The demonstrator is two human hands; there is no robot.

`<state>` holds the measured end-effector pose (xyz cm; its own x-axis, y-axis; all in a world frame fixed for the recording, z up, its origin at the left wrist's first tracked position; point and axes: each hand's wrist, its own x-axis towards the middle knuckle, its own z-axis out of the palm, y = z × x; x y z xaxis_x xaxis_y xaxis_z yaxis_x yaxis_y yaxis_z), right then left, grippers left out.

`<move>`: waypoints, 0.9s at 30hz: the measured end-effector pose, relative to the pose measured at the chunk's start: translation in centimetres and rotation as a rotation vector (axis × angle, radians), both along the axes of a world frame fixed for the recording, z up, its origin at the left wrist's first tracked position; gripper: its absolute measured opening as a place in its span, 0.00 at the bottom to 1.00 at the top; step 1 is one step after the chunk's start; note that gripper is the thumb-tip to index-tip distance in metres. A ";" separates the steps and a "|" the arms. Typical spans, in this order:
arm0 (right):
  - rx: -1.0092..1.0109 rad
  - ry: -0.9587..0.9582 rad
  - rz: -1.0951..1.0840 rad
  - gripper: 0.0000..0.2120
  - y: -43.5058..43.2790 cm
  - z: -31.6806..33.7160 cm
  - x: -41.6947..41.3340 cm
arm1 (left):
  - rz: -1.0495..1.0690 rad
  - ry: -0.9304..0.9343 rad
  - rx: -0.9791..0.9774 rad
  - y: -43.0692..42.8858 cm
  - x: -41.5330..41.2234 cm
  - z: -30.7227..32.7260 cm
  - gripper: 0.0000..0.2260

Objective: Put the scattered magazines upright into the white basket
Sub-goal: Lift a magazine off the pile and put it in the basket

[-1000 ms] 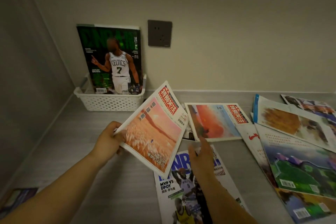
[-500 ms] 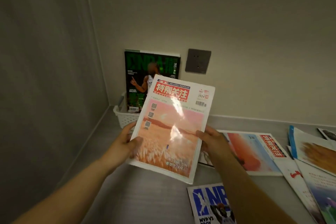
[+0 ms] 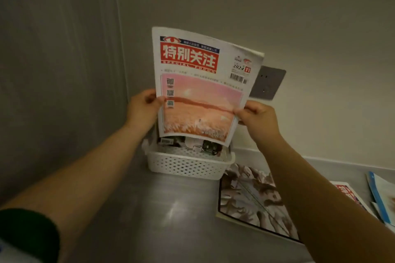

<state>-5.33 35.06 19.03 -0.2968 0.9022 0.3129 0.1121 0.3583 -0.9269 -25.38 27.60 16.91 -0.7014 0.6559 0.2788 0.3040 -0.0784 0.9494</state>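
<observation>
Held upright, lower edge just above the white basket (image 3: 188, 166): magazine (image 3: 201, 92) headed "特别关注 SPECIAL FOCUS", marked 2024 11, with a barcode and a pink field picture. Pinched at both side edges by left hand (image 3: 143, 107) and right hand (image 3: 258, 117), thumbs on the cover. Standing inside the basket, mostly hidden: second magazine (image 3: 210, 148).

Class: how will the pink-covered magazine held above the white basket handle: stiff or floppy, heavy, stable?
Probably floppy: pinched at both side edges by the left hand and right hand, the pink-covered magazine bows along its bottom. Likely light, since those pinches carry it. In the white basket it may slump unless leaned on the standing magazine.
</observation>
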 end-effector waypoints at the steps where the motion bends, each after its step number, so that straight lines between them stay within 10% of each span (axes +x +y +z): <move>1: 0.024 -0.015 -0.005 0.12 0.7 -0.1 -0.8 | 0.009 0.018 -0.008 0.7 -0.8 -0.3 0.10; 16: -0.261 -0.160 -0.094 0.11 6.2 -9.0 -4.9 | 0.009 0.034 -0.280 5.3 -4.4 -8.2 0.12; 27: -0.103 -0.193 -0.297 0.15 6.8 -9.7 -6.2 | 0.072 0.079 -0.273 6.9 -4.7 -9.0 0.12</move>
